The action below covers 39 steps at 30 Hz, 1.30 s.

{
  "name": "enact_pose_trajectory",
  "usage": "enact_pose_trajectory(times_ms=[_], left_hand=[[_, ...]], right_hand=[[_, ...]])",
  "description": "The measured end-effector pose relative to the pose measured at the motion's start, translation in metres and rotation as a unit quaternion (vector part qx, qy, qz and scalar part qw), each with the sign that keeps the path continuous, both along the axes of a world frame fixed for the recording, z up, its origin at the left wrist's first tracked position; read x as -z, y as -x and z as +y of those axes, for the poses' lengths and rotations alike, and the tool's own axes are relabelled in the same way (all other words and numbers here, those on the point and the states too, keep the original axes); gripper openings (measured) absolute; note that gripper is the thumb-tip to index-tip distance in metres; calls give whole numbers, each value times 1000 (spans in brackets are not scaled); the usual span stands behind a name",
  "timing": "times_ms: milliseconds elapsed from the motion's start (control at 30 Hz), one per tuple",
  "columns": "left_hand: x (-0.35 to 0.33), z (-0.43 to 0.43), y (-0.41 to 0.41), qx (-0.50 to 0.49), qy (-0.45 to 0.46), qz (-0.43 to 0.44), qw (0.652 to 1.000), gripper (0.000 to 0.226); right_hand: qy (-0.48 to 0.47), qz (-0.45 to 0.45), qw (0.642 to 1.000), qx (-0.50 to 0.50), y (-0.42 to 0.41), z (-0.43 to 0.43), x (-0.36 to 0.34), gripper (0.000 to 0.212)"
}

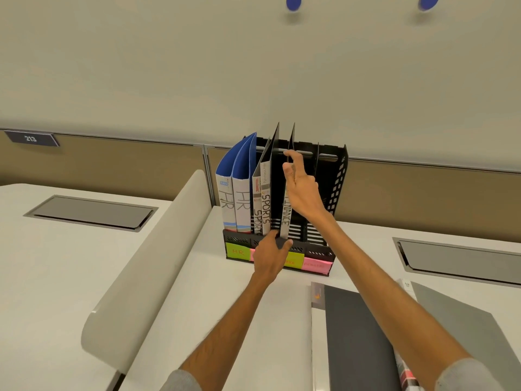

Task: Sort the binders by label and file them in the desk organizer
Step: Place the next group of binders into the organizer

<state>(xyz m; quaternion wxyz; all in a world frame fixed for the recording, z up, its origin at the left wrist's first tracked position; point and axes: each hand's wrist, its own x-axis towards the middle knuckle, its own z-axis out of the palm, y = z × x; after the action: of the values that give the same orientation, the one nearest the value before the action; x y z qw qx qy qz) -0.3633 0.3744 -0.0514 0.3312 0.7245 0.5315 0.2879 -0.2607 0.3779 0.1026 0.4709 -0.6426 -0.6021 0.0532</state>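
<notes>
Black FINANCE binder (284,218), white hand-lettered spine

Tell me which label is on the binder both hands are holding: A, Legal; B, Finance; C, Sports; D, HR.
B: the right hand pinches the top edge of the FINANCE binder, and the left hand grips its lower end at the front of the desk organizer.

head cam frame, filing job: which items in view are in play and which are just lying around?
Job: desk organizer, sticky labels, HR binders, SPORTS binders, FINANCE binder, left hand and right hand gripping it, unfiled binders on desk.
Idle: 213 plate, grey desk hatches, desk divider, blue round wall fittings.
</notes>
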Motion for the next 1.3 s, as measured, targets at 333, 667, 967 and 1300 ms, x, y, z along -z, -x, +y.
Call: enact_pose_trajectory(times_ms=[333, 667, 967, 1300], left_hand=[[0, -47, 31, 5, 122, -179, 976, 42], [22, -108, 60, -28, 238, -120, 964, 27], [41, -164, 60, 17, 264, -6, 964, 27], [48, -191, 51, 65, 285, 48, 955, 29]], right_hand=[[84, 58, 995, -5, -18, -50, 47, 59], [235, 118, 961, 89, -6, -152, 135, 35], [392, 28, 907, 154, 2, -211, 185, 55], [468, -26, 861, 196, 19, -238, 206, 96]])
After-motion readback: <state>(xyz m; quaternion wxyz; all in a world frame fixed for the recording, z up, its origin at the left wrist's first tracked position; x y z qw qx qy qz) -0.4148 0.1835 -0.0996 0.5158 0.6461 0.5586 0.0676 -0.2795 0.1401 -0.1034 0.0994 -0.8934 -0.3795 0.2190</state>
